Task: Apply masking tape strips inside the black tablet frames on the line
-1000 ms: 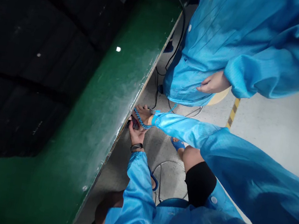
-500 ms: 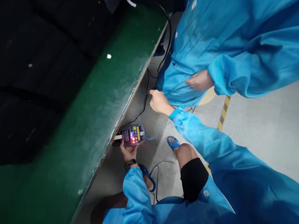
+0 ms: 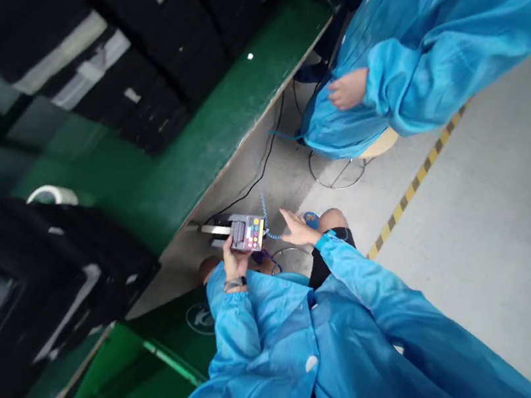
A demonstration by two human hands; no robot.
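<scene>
Supporting the grey electronic unit [image 3: 246, 233] from below, the left hand [image 3: 234, 264] holds it in a closed grip, the fingers curled under the housing and partly hidden by it; a dark band encircles the wrist. The unit sits just beyond the long front edge of the green tabletop [image 3: 214, 145], toward the edge's lower end. Its top face carries coloured buttons and a small lit panel, and two flat strips project from the end nearest the tabletop. The right hand [image 3: 297, 229] is fully open, its fingers [image 3: 287, 219] extended and spread, holding nothing. It hovers near the unit, just beside the blue coiled cord [image 3: 263, 217], which runs up from the unit across the floor. A black cable [image 3: 262, 172] follows the same edge down toward the unit. Farther along the edge, a co-worker in a blue smock [image 3: 357, 116] sits on a ring-footed stool [image 3: 334, 179], one hand [image 3: 346, 88] loosely curled at the smock, and a yellow-and-black floor stripe [image 3: 414, 188] runs beyond them
</scene>
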